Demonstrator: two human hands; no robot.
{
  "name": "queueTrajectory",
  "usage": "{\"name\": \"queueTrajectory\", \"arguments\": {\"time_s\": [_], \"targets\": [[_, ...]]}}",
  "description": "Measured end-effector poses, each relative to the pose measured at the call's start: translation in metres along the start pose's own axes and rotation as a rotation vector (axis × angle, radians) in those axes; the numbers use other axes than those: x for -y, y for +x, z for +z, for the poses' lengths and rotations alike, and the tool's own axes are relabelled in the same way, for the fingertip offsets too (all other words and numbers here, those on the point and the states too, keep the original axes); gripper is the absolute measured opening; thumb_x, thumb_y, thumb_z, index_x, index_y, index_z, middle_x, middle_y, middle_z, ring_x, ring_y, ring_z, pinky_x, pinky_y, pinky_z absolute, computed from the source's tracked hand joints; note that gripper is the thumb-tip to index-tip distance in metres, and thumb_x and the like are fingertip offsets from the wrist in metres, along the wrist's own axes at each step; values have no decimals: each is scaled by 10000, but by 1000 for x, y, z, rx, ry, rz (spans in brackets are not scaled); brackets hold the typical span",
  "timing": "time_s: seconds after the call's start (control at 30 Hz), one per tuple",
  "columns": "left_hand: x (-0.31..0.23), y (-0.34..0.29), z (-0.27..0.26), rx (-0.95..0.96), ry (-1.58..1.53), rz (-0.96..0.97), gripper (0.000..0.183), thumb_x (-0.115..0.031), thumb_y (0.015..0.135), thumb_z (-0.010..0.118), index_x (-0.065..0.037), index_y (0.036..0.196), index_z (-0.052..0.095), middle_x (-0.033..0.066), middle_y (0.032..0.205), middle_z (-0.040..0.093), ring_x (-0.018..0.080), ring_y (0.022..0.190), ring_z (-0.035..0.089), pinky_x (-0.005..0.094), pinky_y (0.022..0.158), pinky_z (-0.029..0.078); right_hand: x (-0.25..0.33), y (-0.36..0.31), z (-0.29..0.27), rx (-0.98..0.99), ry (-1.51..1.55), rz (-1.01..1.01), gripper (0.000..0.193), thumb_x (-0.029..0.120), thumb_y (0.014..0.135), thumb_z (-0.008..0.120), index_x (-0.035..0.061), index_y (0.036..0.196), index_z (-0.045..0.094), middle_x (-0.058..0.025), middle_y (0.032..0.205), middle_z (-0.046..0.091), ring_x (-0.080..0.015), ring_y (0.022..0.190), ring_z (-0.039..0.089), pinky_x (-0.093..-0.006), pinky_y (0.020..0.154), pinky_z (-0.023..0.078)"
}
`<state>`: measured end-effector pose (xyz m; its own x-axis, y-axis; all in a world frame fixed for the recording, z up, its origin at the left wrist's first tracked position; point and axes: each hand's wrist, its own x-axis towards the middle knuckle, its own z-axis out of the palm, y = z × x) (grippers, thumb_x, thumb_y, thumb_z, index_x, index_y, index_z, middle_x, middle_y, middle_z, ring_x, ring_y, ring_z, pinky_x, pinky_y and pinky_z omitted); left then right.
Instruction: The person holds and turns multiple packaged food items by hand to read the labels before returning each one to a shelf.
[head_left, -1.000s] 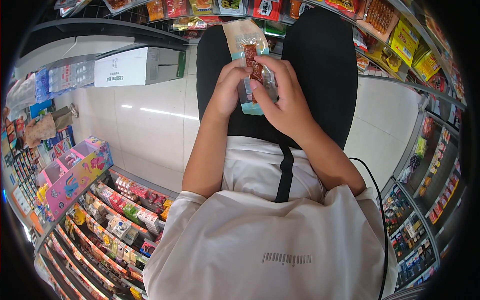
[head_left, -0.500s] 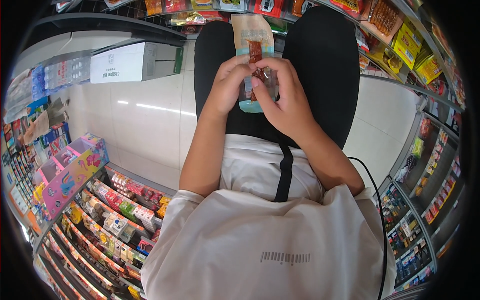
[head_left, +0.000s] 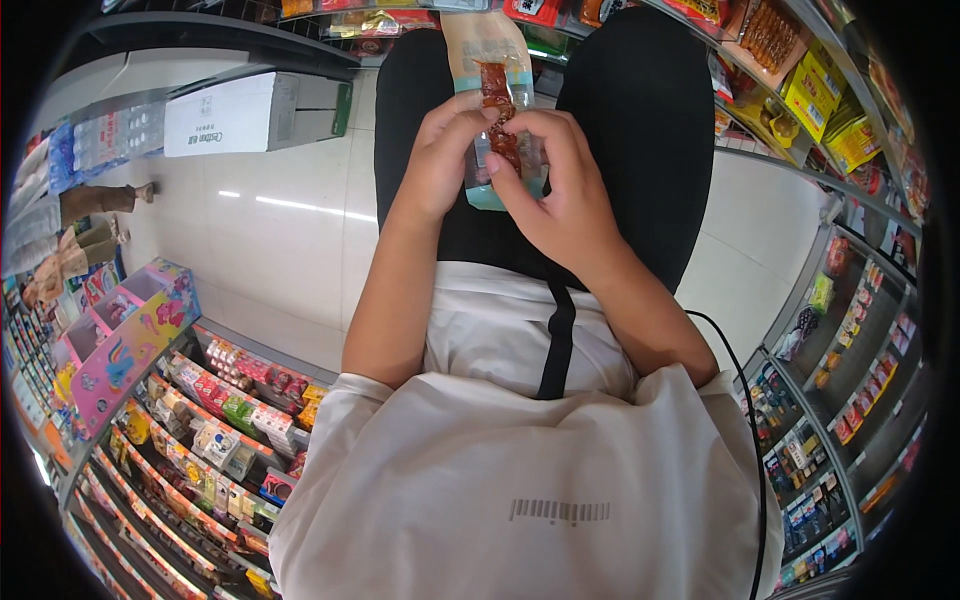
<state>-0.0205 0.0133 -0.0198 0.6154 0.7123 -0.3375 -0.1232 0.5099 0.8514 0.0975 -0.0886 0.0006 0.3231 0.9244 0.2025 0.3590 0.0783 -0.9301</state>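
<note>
Between my knees I hold a snack packet point(head_left: 487, 38), cream at the top with a pale teal band and a clear window. Through the window shows a long reddish-brown, glossy piece that looks like dried meat. My left hand point(head_left: 441, 150) grips the packet's left edge, its thumb lying on the front near the middle. From the other side my right hand point(head_left: 562, 192) holds it, thumb low on the window and index finger bent over the front. The fingers behind the packet are hidden.
Shelves of packaged snacks point(head_left: 815, 90) stand ahead and at right. A white carton point(head_left: 218, 118) sits at left beside wrapped bottles point(head_left: 118, 140). Lower left, a pink display box point(head_left: 135, 335) tops racks of small goods point(head_left: 235, 410). Another person's legs point(head_left: 95, 203) show at far left.
My thumbs and fingers have shifted slightly apart on the packet, so more of the reddish-brown piece shows. The view has moved a little, and another person's legs are now more visible at far left.
</note>
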Motion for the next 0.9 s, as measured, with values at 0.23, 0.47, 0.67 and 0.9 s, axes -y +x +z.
{"name": "queueTrajectory", "arguments": {"time_s": [0.23,0.47,0.67,0.9], "targets": [[5,3,-5,4,-24,32,258,-181,874,533,0,1033,623,82,953,655,168,876,614,283,815,476,-5,0,3,-22,-14,-92,355,62,805,713,45,1109,530,-150,1039,539,-292,871,596,-339,751,502],[4,4,-2,-11,-36,14,246,-174,873,533,1,1023,619,82,947,657,162,872,612,280,807,474,-4,2,1,13,-24,-66,314,47,817,699,37,1086,538,-149,1037,543,-279,842,605,-330,735,511],[1,4,-2,-4,-31,-2,243,-175,876,528,-1,1020,618,76,922,656,153,845,611,266,776,473,-5,1,1,10,103,5,219,14,870,628,26,1065,528,-127,958,566,-215,799,621,-304,705,506],[2,4,0,-20,-36,-7,253,-183,883,530,-3,1039,616,70,947,649,144,853,608,265,781,470,-7,-3,9,-23,357,144,288,-28,904,566,26,1129,394,-89,828,609,-136,721,617,-278,682,499]]}}
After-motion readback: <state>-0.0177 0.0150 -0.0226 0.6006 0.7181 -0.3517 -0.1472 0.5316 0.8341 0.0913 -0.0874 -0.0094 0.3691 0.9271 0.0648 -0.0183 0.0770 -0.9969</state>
